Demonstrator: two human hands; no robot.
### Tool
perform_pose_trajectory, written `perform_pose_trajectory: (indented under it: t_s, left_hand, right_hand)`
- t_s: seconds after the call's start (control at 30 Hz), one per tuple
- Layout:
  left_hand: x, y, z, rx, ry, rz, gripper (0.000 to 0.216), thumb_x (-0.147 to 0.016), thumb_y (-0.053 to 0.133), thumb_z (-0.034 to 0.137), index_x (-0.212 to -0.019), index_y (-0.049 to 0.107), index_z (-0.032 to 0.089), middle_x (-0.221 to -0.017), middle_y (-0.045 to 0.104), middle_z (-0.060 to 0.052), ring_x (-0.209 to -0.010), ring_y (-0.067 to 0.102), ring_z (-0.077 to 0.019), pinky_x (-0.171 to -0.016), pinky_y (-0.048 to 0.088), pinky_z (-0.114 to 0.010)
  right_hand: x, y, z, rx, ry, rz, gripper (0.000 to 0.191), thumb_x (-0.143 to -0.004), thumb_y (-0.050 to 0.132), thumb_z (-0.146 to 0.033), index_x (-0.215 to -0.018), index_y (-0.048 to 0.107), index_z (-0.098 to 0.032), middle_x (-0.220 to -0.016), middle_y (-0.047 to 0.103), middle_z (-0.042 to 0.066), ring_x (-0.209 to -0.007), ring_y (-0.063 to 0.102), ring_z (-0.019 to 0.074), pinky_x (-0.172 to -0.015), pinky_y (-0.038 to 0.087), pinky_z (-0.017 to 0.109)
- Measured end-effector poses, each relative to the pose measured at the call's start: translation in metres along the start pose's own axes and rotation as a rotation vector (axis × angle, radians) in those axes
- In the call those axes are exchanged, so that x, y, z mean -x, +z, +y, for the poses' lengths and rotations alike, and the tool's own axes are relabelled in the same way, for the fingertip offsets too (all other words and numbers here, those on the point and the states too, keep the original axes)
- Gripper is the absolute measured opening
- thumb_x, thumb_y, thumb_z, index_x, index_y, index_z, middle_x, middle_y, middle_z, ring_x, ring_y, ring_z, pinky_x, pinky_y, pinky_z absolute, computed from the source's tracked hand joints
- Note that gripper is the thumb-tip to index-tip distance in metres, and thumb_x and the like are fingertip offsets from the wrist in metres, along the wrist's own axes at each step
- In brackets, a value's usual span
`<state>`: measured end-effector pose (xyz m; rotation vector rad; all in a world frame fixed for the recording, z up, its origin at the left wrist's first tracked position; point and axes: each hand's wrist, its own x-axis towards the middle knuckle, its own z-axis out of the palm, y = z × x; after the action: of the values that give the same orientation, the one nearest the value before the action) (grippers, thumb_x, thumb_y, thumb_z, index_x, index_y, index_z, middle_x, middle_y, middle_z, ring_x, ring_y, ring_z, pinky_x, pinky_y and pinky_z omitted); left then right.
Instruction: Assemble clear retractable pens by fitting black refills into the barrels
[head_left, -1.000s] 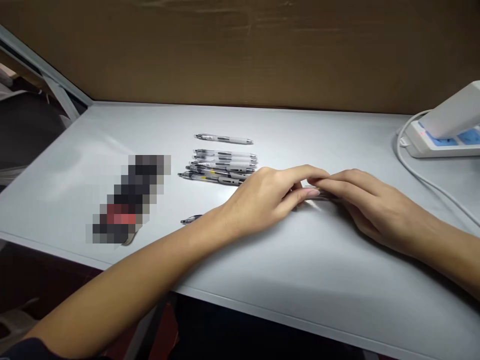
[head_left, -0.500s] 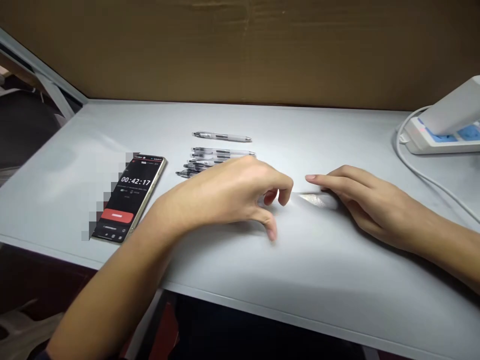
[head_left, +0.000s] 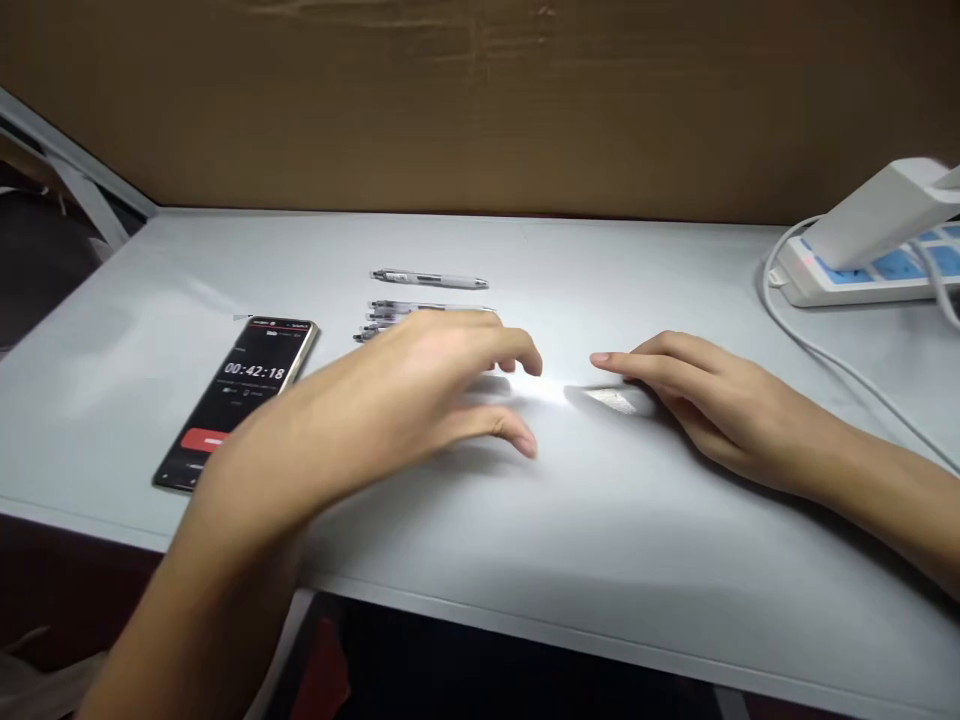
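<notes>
i note left hand [head_left: 420, 395] blurred, fingers apart, empty, over the pen pile [head_left: 390, 312] just right of the phone [head_left: 240, 400]. right hand [head_left: 705, 400] lies farther right of the phone, fingertips on a clear pen [head_left: 611, 400]; whether it grips, i cannot tell.

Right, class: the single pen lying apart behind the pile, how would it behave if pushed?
The pen looks round and slim, so it would probably roll on the smooth table. Its pale plastic body suggests it is light and stiff.
</notes>
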<state>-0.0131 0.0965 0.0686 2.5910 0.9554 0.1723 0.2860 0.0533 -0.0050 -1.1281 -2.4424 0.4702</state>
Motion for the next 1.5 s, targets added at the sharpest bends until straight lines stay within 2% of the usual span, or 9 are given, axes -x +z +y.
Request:
perform_pose_trajectory:
  t_s: [0.1,0.2,0.33,0.5,0.57,0.67,0.83,1.07,1.5]
  left_hand:
    - [0.025,0.03,0.023,-0.256,-0.055,0.14,0.061,-0.096,0.066,0.047,-0.15,0.051,0.023,-0.165,0.038,-0.018,-0.148,0.043,-0.0424,-0.114,0.044,-0.058]
    - [0.047,0.065,0.039,-0.42,-0.199,0.187,0.056,-0.104,0.052,0.026,-0.158,0.042,0.017,-0.167,0.03,-0.022,-0.156,0.021,-0.0454,-0.119,0.023,-0.076]
    - [0.062,0.088,0.043,-0.338,-0.235,0.176,0.053,-0.106,0.041,0.026,-0.16,0.038,0.021,-0.166,0.035,-0.018,-0.154,0.032,-0.0385,-0.12,0.032,-0.07]
    - [0.078,0.081,0.034,-0.217,-0.321,0.355,0.058,-0.103,0.045,0.018,-0.16,0.038,0.033,-0.172,0.025,-0.007,-0.158,0.023,-0.038,-0.122,0.033,-0.067]
    - [0.087,0.077,0.028,-0.237,-0.429,0.426,0.05,-0.103,0.054,0.028,-0.152,0.049,0.038,-0.165,0.04,-0.002,-0.155,0.029,-0.0401,-0.122,0.029,-0.072]
    - [0.097,0.076,0.024,-0.154,-0.482,0.464,0.027,-0.103,0.058,0.031,-0.128,0.067,0.038,-0.137,0.069,0.002,-0.135,0.06,-0.0324,-0.117,0.046,-0.061]
    - [0.08,0.078,0.034,-0.056,-0.486,0.617,0.013,-0.102,0.059,0.027,-0.111,0.069,0.029,-0.111,0.077,-0.001,-0.107,0.073,-0.0232,-0.098,0.059,-0.039]
    - [0.032,0.084,0.067,-0.001,-0.358,0.392,0.029,-0.105,0.042,0.015,-0.122,0.065,0.023,-0.102,0.073,-0.004,-0.089,0.07,-0.0203,-0.078,0.055,-0.034]
    - [0.012,0.091,0.081,0.288,-0.258,0.363,0.019,-0.106,0.047,0.018,-0.117,0.061,0.02,-0.106,0.074,-0.004,-0.094,0.069,-0.0192,-0.083,0.052,-0.032]
  right_hand:
    - [-0.001,-0.001,-0.001,-0.006,-0.003,0.006,0.062,-0.094,0.042,-0.003,-0.15,0.051,-0.029,-0.11,0.065,0.01,-0.094,0.065,0.023,-0.082,0.057,0.038]
    - [-0.002,0.0,-0.002,-0.018,-0.018,0.023,0.057,-0.096,0.042,-0.005,-0.147,0.054,-0.027,-0.108,0.066,0.01,-0.092,0.066,0.0229,-0.082,0.058,0.038]
    - [-0.003,0.001,-0.001,-0.031,-0.02,0.04,0.054,-0.098,0.043,-0.008,-0.146,0.056,-0.027,-0.107,0.067,0.01,-0.092,0.067,0.0229,-0.082,0.058,0.036]
    - [-0.003,0.0,-0.001,-0.028,-0.02,0.028,0.055,-0.098,0.042,-0.006,-0.146,0.055,-0.027,-0.107,0.066,0.01,-0.093,0.066,0.0226,-0.082,0.057,0.035]
    - [-0.004,-0.001,-0.002,-0.028,-0.025,0.026,0.054,-0.098,0.042,-0.006,-0.146,0.056,-0.027,-0.106,0.066,0.01,-0.093,0.066,0.0227,-0.082,0.057,0.035]
    - [-0.004,-0.001,-0.002,-0.023,-0.027,0.025,0.053,-0.099,0.042,-0.008,-0.146,0.055,-0.026,-0.106,0.066,0.01,-0.092,0.065,0.0229,-0.082,0.057,0.036]
    - [-0.004,0.0,-0.004,-0.011,-0.044,0.043,0.046,-0.102,0.043,-0.014,-0.144,0.058,-0.026,-0.105,0.067,0.011,-0.091,0.066,0.0233,-0.079,0.056,0.036]
    - [-0.003,-0.003,-0.015,0.108,-0.163,0.007,0.027,-0.104,0.049,-0.021,-0.118,0.07,-0.028,-0.096,0.069,0.005,-0.074,0.06,0.0171,-0.063,0.044,0.028]
    - [-0.001,0.0,-0.022,-0.038,-0.172,-0.042,0.021,-0.105,0.047,-0.028,-0.112,0.067,-0.022,-0.093,0.073,0.006,-0.074,0.064,0.0172,-0.065,0.045,0.029]
